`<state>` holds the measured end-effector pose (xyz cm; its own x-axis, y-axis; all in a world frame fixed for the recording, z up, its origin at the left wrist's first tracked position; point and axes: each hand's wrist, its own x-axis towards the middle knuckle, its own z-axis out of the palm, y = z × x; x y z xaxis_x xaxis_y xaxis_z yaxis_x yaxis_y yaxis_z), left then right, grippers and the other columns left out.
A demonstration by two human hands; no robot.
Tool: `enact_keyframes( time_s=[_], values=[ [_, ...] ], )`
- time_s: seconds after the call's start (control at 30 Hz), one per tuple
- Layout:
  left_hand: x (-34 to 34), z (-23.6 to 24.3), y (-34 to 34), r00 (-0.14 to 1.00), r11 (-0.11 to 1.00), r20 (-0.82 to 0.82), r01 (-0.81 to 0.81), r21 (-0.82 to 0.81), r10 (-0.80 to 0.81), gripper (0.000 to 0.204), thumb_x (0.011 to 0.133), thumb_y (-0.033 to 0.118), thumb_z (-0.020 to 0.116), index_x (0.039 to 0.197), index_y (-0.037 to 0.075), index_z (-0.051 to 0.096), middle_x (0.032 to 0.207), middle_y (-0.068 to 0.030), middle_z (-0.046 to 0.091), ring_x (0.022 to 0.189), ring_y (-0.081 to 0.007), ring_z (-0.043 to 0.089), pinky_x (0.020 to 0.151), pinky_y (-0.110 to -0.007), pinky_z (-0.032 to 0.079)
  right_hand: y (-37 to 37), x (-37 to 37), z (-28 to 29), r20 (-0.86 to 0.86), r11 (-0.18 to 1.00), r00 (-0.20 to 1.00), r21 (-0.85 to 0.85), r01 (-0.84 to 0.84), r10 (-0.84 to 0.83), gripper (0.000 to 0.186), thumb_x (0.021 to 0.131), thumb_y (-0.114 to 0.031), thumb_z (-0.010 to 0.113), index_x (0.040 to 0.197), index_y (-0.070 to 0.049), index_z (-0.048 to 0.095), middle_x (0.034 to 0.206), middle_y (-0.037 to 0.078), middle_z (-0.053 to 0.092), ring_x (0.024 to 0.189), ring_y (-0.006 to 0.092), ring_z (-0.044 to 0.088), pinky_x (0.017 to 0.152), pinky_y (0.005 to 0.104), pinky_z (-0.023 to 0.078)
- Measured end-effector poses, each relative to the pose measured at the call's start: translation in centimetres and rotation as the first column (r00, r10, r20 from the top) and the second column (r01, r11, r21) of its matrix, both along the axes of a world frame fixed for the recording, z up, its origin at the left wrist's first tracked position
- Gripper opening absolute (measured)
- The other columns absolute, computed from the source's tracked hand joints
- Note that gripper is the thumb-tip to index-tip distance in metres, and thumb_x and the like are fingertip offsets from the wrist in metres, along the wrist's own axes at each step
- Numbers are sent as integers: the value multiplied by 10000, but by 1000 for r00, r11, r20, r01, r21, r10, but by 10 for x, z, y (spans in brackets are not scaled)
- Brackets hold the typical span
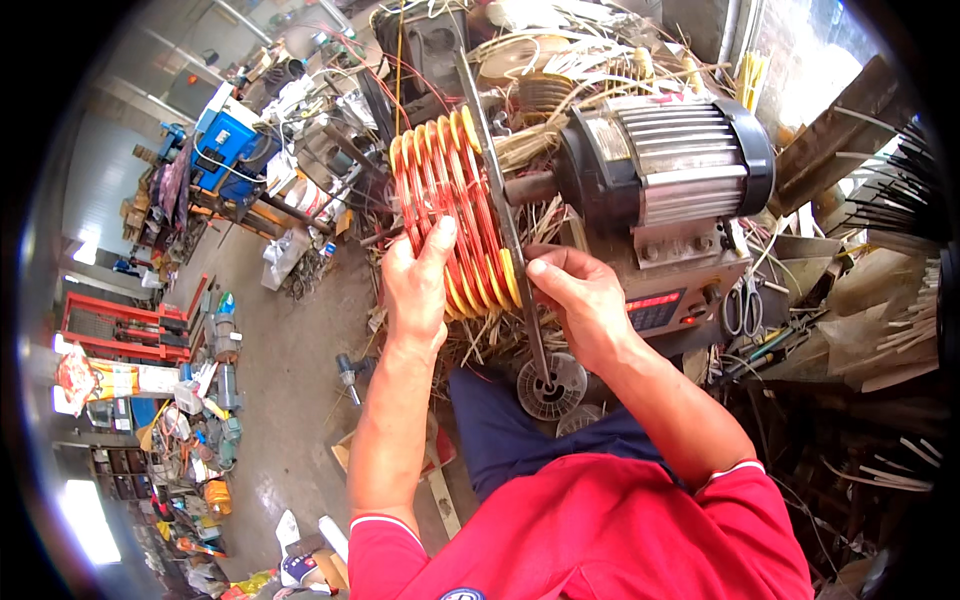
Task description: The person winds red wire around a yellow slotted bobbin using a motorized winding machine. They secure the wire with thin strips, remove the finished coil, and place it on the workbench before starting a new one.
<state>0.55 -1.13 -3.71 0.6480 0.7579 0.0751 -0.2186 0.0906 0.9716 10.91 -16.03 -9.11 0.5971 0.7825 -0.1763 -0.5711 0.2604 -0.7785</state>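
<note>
"Where was the wound coil (462, 205)?"
"Mounted beside the motor (685, 155), likely for turning. The left hand (414, 292) thumbed it, probably steadying; the right hand (588, 300) curled at the bar (497, 190). Neither grip was clear."

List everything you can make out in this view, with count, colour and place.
Copper wire coils: several, reddish copper, centre
Coil formers: several, yellow, showing at the coils' upper and lower ends
Flat metal bar: 1, grey, right beside the coils
Electric motor: 1, silver and black, right of the bar
Control panel: 1, dark with red display, below the motor
Scissors: 1 pair, grey, right of the panel
Spools: 2, grey, near the knees
Machine: 1, blue, upper left
Metal frame: 1, red, far left
Small clutter: uncountable, mixed colours, around the edges
Shirt: 1, red, bottom
Trousers: 1 pair, dark blue, above shirt
Left hand: 1, on the coils
Right hand: 1, at the bar's right side
</note>
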Motion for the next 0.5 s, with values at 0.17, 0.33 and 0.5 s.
enact_keyframes(
  time_s=[0.17, 0.33, 0.5],
  values=[
    [-1, -2, 0, 999, 999, -12, -44, 21, 45, 285, 988, 167, 661, 1220, 1, 663, 1143, -43, 694, 996, -105, 634, 920, -282, 496, 3, 1, -1, -34, 995, 999, -99, -2, -2, 275, 891, -126, 733, 1125, -10, 644, 998, 37, 669, 825, 110, 595, 764, 275, 497],
    [-2, 2, 0, 997, 999, -54, -48, 21, 49, 284, 972, 198, 691, 1177, 2, 683, 1059, -24, 702, 909, -81, 619, 841, -259, 501, 1, 0, 4, -102, 999, 995, -52, -6, 0, 189, 902, -93, 720, 1073, -48, 654, 1020, 12, 662, 882, 93, 601, 782, 267, 487],
    [-4, 1, 1, 998, 997, -39, -38, 65, 40, 295, 972, 254, 692, 1123, 1, 696, 1007, -29, 709, 883, -92, 612, 826, -282, 503, -2, -2, 8, -98, 999, 994, -15, -41, 40, 156, 913, -80, 716, 1057, -60, 660, 1050, 18, 676, 886, 96, 605, 754, 259, 490]
  ],
)
